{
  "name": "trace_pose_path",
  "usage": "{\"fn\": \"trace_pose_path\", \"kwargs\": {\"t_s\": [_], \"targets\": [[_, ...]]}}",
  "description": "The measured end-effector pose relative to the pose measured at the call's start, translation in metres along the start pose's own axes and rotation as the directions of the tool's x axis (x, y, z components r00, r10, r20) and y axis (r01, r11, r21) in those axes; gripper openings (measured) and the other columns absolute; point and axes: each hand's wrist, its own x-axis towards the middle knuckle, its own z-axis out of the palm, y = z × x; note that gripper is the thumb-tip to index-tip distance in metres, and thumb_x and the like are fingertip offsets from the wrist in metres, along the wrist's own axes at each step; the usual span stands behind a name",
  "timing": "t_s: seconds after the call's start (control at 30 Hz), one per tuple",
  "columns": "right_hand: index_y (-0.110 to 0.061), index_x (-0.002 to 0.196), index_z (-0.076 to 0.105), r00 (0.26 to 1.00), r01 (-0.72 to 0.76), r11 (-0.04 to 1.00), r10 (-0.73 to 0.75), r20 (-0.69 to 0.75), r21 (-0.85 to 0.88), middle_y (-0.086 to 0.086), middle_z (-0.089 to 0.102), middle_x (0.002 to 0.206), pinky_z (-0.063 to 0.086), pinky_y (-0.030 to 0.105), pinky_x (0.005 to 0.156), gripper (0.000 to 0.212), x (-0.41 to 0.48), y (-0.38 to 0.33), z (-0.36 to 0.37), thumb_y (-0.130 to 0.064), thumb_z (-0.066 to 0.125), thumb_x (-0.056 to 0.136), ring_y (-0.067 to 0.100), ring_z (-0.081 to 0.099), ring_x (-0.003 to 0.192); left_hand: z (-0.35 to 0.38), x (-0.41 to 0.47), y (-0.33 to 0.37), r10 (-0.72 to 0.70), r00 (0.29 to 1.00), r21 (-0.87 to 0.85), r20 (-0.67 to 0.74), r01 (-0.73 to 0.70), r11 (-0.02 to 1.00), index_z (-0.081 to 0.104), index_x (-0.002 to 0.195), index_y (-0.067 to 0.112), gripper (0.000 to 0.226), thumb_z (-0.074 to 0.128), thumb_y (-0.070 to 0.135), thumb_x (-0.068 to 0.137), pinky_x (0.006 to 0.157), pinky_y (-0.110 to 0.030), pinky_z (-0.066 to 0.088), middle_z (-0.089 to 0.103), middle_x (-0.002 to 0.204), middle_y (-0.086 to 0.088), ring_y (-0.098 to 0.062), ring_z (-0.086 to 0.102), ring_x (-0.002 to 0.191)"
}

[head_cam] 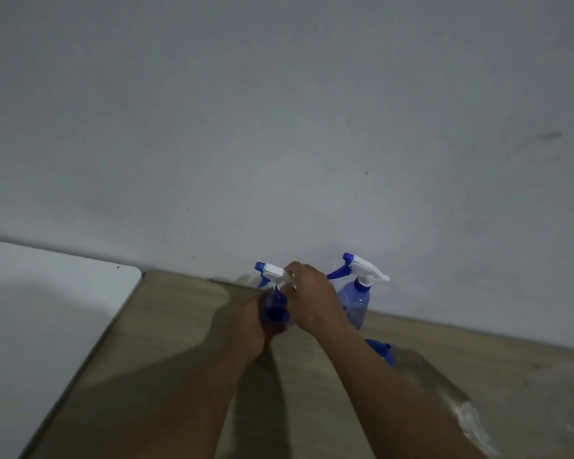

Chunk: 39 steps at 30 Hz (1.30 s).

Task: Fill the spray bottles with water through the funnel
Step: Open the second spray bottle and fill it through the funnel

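Observation:
Two blue spray bottles with white and blue trigger heads stand near the wall on a wooden table [179,326]. My left hand [257,323] is wrapped around the body of the nearer spray bottle [275,309]. My right hand [312,296] grips its white trigger head [272,271] from above. The second spray bottle [357,293] stands upright just to the right, close behind my right hand. A blue object, perhaps the funnel [383,351], peeks out from behind my right forearm on the table.
A white surface [47,309] adjoins the wooden table on the left. A plain grey wall [279,127] rises directly behind the bottles. A pale smear [474,425] marks the table at the lower right.

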Motion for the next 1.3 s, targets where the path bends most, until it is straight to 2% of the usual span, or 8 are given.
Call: {"fn": "trace_pose_path", "kwargs": {"t_s": [0.13,0.3,0.57,0.7,0.8,1.03,1.13,1.3], "targets": [[-0.020,0.110,0.056,1.000,-0.018,0.997,0.020,-0.023,0.070,-0.004,0.059,0.096,0.039,0.015,0.063,0.015,-0.022,0.005,-0.013,-0.011,0.058,0.097,0.010,0.059,0.080,0.003,-0.025,-0.001,0.030,0.995,-0.137,-0.091,-0.043,0.990,0.050,0.138,0.016,0.066,0.081,0.016,0.080,0.073,0.011,0.030,0.058,0.125,0.002,-0.016,0.056,0.115],[-0.013,0.106,0.059,0.998,-0.054,0.991,0.056,-0.015,0.120,0.003,0.066,0.097,0.053,0.028,0.073,0.012,-0.065,0.015,-0.035,-0.008,0.057,0.096,0.017,0.061,0.085,0.015,-0.053,0.019,0.031,0.996,-0.266,0.080,-0.008,0.964,0.064,0.119,0.011,0.046,0.083,0.012,0.077,0.096,-0.033,0.052,0.067,0.116,-0.004,-0.020,0.063,0.105],[-0.020,0.091,0.054,0.980,-0.148,0.958,0.175,-0.092,0.245,-0.004,0.058,0.084,0.034,0.022,0.055,0.009,-0.152,0.041,-0.066,-0.015,0.061,0.092,0.018,0.053,0.073,0.058,-0.112,0.051,0.205,0.971,-0.267,0.124,-0.166,0.949,0.067,0.114,0.023,0.070,0.080,0.054,0.053,0.094,-0.041,0.053,0.072,0.112,-0.002,-0.022,0.067,0.105],[-0.020,0.099,0.061,0.954,-0.205,0.927,0.261,-0.148,0.314,-0.004,0.063,0.089,0.039,0.027,0.062,0.011,-0.193,0.063,-0.075,-0.017,0.065,0.089,0.019,0.057,0.080,0.087,-0.139,0.063,0.327,0.938,-0.376,0.114,-0.264,0.888,0.068,0.102,0.023,0.062,0.079,0.052,0.049,0.076,-0.021,0.053,0.075,0.099,-0.001,0.000,0.068,0.088],[-0.020,0.104,0.066,0.931,-0.237,0.889,0.322,-0.169,0.392,-0.007,0.066,0.089,0.039,0.012,0.057,0.017,-0.222,0.084,-0.075,-0.019,0.070,0.087,0.014,0.059,0.079,0.116,-0.154,0.070,0.364,0.923,-0.431,0.124,-0.281,0.858,0.071,0.096,0.011,0.057,0.081,0.044,0.051,0.066,-0.013,0.047,0.074,0.089,-0.001,0.009,0.062,0.076],[-0.029,0.078,0.064,0.911,-0.227,0.788,0.380,-0.162,0.573,-0.008,0.064,0.068,0.042,0.012,0.057,0.020,-0.271,0.126,-0.064,-0.012,0.075,0.081,-0.007,0.057,0.060,0.183,-0.171,0.073,0.274,0.947,-0.327,0.171,-0.208,0.922,0.072,0.094,0.009,0.016,0.078,0.003,0.080,0.067,-0.018,0.052,0.075,0.087,-0.004,-0.017,0.070,0.082],[-0.028,0.086,0.067,0.896,-0.234,0.720,0.420,-0.142,0.653,-0.008,0.068,0.075,0.044,0.010,0.062,0.019,-0.282,0.143,-0.051,-0.014,0.079,0.080,-0.007,0.061,0.067,0.198,-0.173,0.072,0.220,0.969,-0.192,0.112,-0.197,0.961,0.066,0.088,0.033,0.029,0.078,0.012,0.072,0.073,-0.025,0.052,0.069,0.089,0.009,-0.013,0.068,0.086],[-0.025,0.097,0.064,0.871,-0.220,0.635,0.469,-0.144,0.741,-0.004,0.073,0.089,0.054,0.018,0.069,0.030,-0.282,0.169,-0.034,-0.015,0.084,0.077,-0.002,0.068,0.081,0.215,-0.171,0.075,0.165,0.985,-0.012,0.053,-0.165,0.986,0.066,0.116,0.030,0.040,0.075,0.015,0.079,0.091,-0.027,0.051,0.060,0.121,0.009,-0.008,0.060,0.103]]}}
